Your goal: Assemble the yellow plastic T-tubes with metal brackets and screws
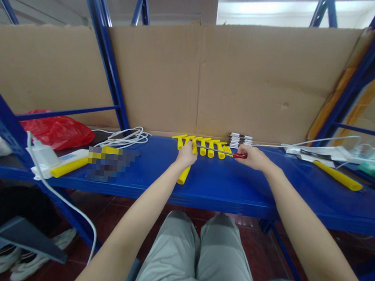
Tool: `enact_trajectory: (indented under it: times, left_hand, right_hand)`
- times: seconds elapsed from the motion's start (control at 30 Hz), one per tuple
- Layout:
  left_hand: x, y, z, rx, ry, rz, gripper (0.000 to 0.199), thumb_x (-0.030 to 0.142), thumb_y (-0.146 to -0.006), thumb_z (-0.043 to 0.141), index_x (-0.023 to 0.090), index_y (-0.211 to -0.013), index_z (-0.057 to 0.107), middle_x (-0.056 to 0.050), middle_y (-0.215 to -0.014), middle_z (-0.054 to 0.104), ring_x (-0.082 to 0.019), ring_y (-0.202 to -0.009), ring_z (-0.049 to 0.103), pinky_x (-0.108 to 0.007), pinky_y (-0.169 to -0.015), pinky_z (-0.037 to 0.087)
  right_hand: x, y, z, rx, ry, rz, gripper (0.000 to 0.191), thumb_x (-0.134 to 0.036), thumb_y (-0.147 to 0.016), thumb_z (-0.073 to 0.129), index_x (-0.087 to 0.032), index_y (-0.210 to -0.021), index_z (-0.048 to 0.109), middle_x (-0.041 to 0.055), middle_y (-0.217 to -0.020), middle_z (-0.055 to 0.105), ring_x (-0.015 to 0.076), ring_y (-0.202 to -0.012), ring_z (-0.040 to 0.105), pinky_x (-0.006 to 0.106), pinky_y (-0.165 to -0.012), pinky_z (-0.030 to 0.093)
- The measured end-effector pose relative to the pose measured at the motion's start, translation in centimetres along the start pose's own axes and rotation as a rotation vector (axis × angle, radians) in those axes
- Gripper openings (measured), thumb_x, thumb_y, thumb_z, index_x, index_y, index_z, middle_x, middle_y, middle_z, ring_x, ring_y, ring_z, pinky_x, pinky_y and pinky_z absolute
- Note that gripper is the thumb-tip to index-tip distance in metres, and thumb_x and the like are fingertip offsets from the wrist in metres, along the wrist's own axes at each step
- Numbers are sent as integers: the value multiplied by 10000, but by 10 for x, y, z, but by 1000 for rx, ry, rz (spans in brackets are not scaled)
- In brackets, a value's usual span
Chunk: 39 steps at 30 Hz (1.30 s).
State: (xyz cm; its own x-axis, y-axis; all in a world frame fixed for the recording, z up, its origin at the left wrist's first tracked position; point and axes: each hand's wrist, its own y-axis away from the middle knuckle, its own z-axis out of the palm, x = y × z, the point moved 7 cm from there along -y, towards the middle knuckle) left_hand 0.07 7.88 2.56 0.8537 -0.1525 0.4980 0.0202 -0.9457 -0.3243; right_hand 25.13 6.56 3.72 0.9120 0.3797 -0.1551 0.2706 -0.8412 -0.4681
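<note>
My left hand [186, 156] is closed around a yellow T-shaped tool [183, 176], whose round handle end sticks out below the fist toward me. My right hand [254, 157] grips a screwdriver [240, 155] by its red handle. The long metal shaft runs left to the yellow tool's upper part, beside my left fingers; whether the tip touches it I cannot tell. Behind both hands, several more yellow T-shaped pieces [211, 148] lie in a row, handle ends toward me. A stack of small black-and-white pieces [240, 140] lies just behind my right hand.
The blue shelf [229, 183] has a cardboard panel [245, 80] behind it and blue uprights at both sides. To the left lie a coiled white cable [125, 138], a red plastic bag [60, 129] and a white charger [45, 154]. A yellow tube [338, 176] rests at the right.
</note>
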Motion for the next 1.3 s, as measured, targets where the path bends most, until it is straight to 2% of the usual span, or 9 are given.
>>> enact_trajectory:
  times: [0.13,0.33,0.5,0.6,0.83,1.07,1.3]
  left_hand:
    - [0,1,-1,3,4,-5,261,134,-812,608,187,-1057,534,-120,-1161,663,-231,-1144,602,-305,-931,463]
    - [-1,1,-1,3,9,-6,277,138,-816,610,171,-1081,537,-127,-1165,661,-237,-1143,603,-309,-931,464]
    - [1,2,-1,-8,0,-7,282,135,-825,602,156,-1098,534,-128,-1176,657,-235,-1148,599,-299,-929,465]
    - [2,2,-1,-11,-7,-12,275,129,-826,598,162,-1092,534,-121,-1176,658,-230,-1146,600,-297,-930,464]
    - [-1,0,0,-8,-4,-19,279,139,-822,609,161,-1091,538,-132,-1174,658,-237,-1143,603,-302,-927,467]
    - [1,-1,2,-1,-15,26,257,120,-822,590,159,-1075,575,-134,-1175,662,-239,-1164,594,-303,-952,466]
    - [2,-1,1,-5,1,25,268,118,-825,592,147,-1091,590,-137,-1196,658,-235,-1168,594,-301,-961,468]
  right_hand:
    - [-2,0,-3,-5,-28,-22,154,-374,-770,601,-220,-762,603,27,-751,687,180,-686,605,261,-592,397]
    - [-1,0,7,-90,-144,-52,180,-378,-802,575,-208,-772,627,43,-763,703,181,-678,615,271,-604,426]
    - [4,-2,6,-25,-134,-2,222,-386,-718,681,-219,-831,588,25,-769,700,178,-676,613,256,-583,415]
    - [4,-3,4,-1,-103,-26,194,-390,-732,664,-220,-783,587,24,-759,692,175,-670,601,254,-575,405]
    - [-3,-1,5,-52,-191,-89,208,-413,-800,576,-212,-775,627,49,-768,703,184,-680,612,283,-621,442]
    - [2,-1,2,-13,-99,21,237,-401,-703,678,-223,-798,554,31,-758,684,181,-673,600,257,-569,400]
    - [-1,0,2,-23,-118,-76,207,-423,-786,599,-217,-767,614,39,-762,697,177,-677,602,262,-582,397]
